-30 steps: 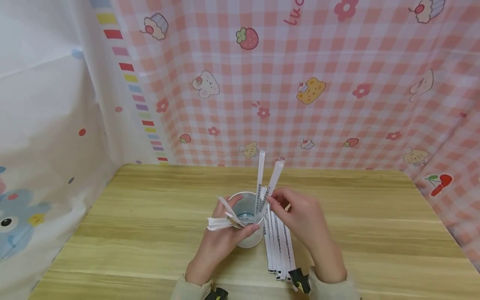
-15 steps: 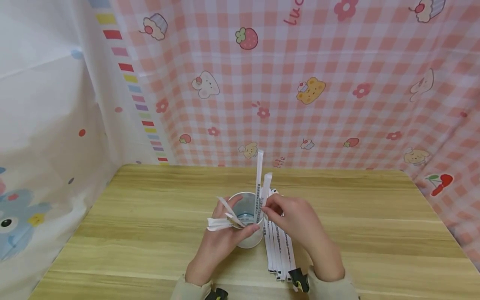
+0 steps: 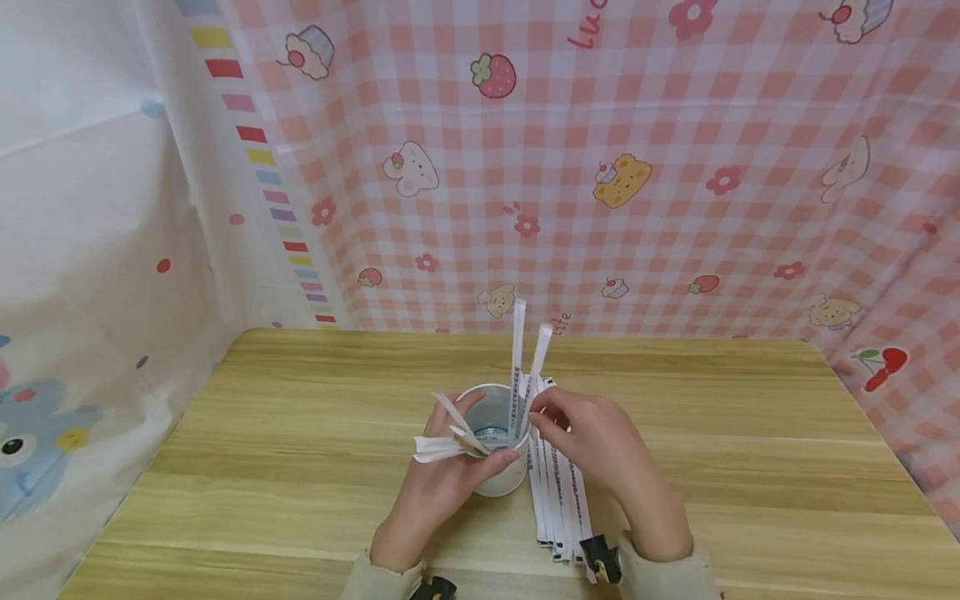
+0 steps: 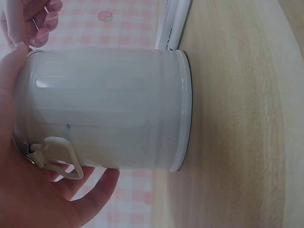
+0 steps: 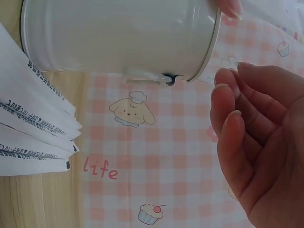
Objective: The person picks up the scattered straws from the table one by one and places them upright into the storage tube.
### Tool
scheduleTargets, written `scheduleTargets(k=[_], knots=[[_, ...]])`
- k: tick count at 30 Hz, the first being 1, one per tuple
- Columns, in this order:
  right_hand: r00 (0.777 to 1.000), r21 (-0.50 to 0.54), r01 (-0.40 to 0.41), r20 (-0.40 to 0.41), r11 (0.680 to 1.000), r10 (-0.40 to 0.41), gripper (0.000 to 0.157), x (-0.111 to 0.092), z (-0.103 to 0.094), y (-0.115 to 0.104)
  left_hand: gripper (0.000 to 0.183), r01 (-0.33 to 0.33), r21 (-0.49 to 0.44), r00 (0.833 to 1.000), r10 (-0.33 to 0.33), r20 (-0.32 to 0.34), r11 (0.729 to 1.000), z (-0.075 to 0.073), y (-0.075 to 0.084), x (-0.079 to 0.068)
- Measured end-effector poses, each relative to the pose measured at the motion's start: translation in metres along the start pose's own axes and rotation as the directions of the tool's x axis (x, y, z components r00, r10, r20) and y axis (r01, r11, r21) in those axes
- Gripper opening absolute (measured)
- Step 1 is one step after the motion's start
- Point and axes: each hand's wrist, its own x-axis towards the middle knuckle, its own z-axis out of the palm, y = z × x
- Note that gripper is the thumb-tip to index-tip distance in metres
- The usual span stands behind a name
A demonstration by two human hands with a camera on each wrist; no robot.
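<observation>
A small white metal bucket (image 3: 498, 479) stands on the table, and my left hand (image 3: 438, 483) grips it around its left side, thumb at the near rim. A wire-loop handle (image 4: 64, 156) shows beside that palm in the left wrist view. Two paper-wrapped straws rise from the bucket's right side: one upright straw (image 3: 517, 350) and one tilted straw (image 3: 538, 354). My right hand (image 3: 592, 425) pinches the tilted straw near the rim with thumb and forefinger. White paper strips (image 3: 435, 450) lean out over the left rim. In the right wrist view, the right hand's fingertips hide the straw.
A fan of several paper-wrapped straws (image 3: 555, 492) lies on the wooden table (image 3: 262, 467) just right of the bucket, partly under the right forearm. A pink checked curtain (image 3: 600, 108) hangs behind the table, and a white printed curtain (image 3: 90, 208) at the left.
The right hand has shifted slightly left and down with its straw, which first tilted toward upright, then leaned right again. The left hand and bucket have stayed put.
</observation>
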Motion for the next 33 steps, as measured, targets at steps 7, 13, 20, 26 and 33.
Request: scheduleTargets(k=[7,13,20,26,33], knots=[[0.999,0.000,-0.037,0.025,0.999,0.037,0.007,-0.0007,0.0007,0.0009,0.073,0.000,0.030,1.000,0.000,0.012,1.000,0.0005,0.0012,0.0002],[0.998,-0.006,-0.039,0.041,0.999,0.039,0.010,-0.0011,0.0020,0.0020,0.074,-0.011,0.062,1.000,0.010,0.021,0.998,0.0018,-0.0011,0.0008],[0.999,-0.009,-0.026,0.046,1.000,0.027,0.011,-0.0006,0.0028,0.0029,0.074,-0.047,0.057,0.999,0.046,0.012,0.997,0.0028,-0.0047,0.0006],[0.994,-0.017,-0.060,0.088,0.998,0.061,0.013,0.0015,0.0041,0.0020,0.074,-0.054,0.057,0.999,0.054,0.005,0.997,0.0031,-0.0062,0.0002],[0.991,-0.016,-0.081,0.107,0.997,0.082,0.014,0.0030,0.0063,0.0021,0.072,-0.042,0.019,0.999,0.042,0.017,0.999,0.0027,-0.0069,0.0015]])
